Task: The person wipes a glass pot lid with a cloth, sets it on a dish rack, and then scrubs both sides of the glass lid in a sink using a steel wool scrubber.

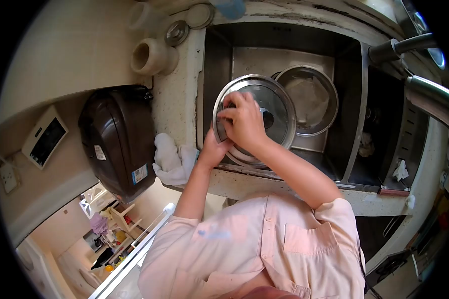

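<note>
In the head view we have both hands on a glass lid [280, 102] over the sink [287, 53]. Left hand's [215, 150] grip is closed on the steel rim, near side. Right hand's [245, 119] grip is half closed, fingers curled on the glass beside the dark knob [268, 118]; we see something dark at the fingertips but can't tell if it is held. The lid is tilted and overlaps the pan [309, 102] in view; contact unclear. Another rim shows under its near edge, source hidden. Progress, our judgement: partway, lid being worked, no visible sign it is finished. Pan is in the sink with cloudy liquid, neither hand on it; whether it has been dealt with, we can't tell. Counts: two hands, one large lid, one pan plus that unclear rim, two small round lids [177, 33] on the table [177, 94], one jar [148, 56], one blue cup [229, 8], one bundle of white cloth [173, 162] at the table edge.
</note>
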Tool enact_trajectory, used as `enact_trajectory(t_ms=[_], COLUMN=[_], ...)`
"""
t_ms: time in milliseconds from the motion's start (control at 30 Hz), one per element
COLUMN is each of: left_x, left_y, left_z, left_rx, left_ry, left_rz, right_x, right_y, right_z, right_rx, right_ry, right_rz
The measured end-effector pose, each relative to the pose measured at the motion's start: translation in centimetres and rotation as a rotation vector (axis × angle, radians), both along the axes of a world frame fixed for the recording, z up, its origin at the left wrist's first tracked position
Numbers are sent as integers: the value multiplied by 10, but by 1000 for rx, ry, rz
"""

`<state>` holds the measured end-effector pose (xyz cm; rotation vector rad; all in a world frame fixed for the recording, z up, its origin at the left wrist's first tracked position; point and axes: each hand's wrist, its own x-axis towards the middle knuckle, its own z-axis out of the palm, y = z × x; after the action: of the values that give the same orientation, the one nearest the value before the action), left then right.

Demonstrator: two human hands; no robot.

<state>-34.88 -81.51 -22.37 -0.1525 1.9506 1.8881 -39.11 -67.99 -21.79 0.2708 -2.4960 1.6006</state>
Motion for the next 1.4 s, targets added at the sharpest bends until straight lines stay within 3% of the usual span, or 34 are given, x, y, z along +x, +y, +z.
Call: enact_trajectory(t_ms=[133, 233, 300, 333, 500, 567, 733, 933, 1033, 1133, 1233, 1333, 1400], left_x=[-1, -4, 3, 0, 0, -4, 2, -3, -25, -22, -13, -5, -3], left_y=[-6, -4, 2, 4, 9, 7, 7, 7, -8, -5, -5, -8, -10], left_z=[-12, -13, -6, 10, 19, 21, 20, 47, 52, 50, 45, 42, 37], left_rx=[-37, -56, 28, 112, 60, 106, 193, 332, 180, 164, 143, 82, 46], left_ry=[61, 52, 10, -217, -73, -87, -104, -217, -447, -429, -385, -368, -350], left_rz=[-28, -34, -33, -109, -15, 39, 63, 40, -216, -177, -60, 14, 28], right_x=[16, 6, -19, -30, -52, -53, -34, -33, -37, -37, -40, -2, 5], right_y=[2, 8, 11, 16, 70, 104, 133, 148, 141, 135, 145, 130, 136], right_z=[9, 2, -6, -12, -55, -96, -64, -67, -66, -78, -149, -195, -210], right_rx=[-15, -64, 50, 73, 321, -137, -619, -737, -601, -696, -95, 927, 889], right_ry=[-69, -65, 21, -29, -264, -497, -957, -956, -970, -977, -646, -440, -417], right_rz=[147, 118, -44, -92, -303, -179, -199, 134, 274, 35, -215, -188, 42])
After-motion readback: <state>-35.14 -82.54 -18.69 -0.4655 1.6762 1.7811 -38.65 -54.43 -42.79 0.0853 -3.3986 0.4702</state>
